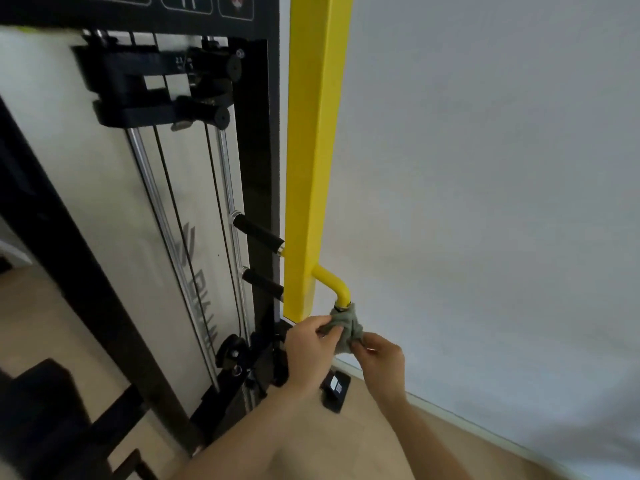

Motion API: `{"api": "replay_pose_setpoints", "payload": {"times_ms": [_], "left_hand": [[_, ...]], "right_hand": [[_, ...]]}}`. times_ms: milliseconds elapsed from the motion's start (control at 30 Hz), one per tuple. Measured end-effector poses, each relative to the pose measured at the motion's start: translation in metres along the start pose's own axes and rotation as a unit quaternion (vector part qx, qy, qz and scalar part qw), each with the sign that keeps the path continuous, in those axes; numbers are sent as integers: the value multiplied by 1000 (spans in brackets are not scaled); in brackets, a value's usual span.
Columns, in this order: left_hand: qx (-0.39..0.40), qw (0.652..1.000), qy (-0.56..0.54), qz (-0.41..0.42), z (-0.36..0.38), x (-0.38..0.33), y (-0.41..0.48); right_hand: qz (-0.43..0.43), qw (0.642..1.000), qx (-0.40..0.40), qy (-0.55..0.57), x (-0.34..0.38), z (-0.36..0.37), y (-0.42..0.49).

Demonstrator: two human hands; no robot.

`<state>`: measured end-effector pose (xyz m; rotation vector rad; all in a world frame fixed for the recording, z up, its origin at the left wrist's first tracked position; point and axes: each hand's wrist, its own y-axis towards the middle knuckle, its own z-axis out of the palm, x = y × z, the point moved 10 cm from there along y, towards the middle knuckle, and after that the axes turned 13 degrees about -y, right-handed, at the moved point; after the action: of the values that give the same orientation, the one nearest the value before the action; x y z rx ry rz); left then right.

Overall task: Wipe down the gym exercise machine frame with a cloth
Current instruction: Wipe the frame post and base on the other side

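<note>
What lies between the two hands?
In the head view, a bunched grey-green cloth wrapped over the end of the yellow curved bar; left hand and right hand both grip it.

blurred white numerals on weight carriage [138, 81], unreadable vertical logo on pale panel [104, 202]

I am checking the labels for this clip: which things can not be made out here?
Head view:
Grip below the yellow tube: hidden by the cloth.
Numbers on the black carriage: blurred.
Label on the floor box: too small.
Top panel icons: cut by the edge.
</note>
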<state>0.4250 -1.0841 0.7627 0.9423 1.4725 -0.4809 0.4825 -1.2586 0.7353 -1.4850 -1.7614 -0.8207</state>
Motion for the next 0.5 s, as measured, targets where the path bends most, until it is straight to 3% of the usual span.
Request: {"api": "replay_pose_setpoints", "payload": {"times_ms": [133,233,500], "left_hand": [[3,997,24,-71,-20,48,1],[-11,994,38,-100,-38,60,-4],[-150,979,-51,-130,-85,48,-9]], "right_hand": [[10,999,-29,-7,-7,5,-1],[-1,1000,6,-21,-5,20,-4],[2,991,76,115,19,64,1]]}}
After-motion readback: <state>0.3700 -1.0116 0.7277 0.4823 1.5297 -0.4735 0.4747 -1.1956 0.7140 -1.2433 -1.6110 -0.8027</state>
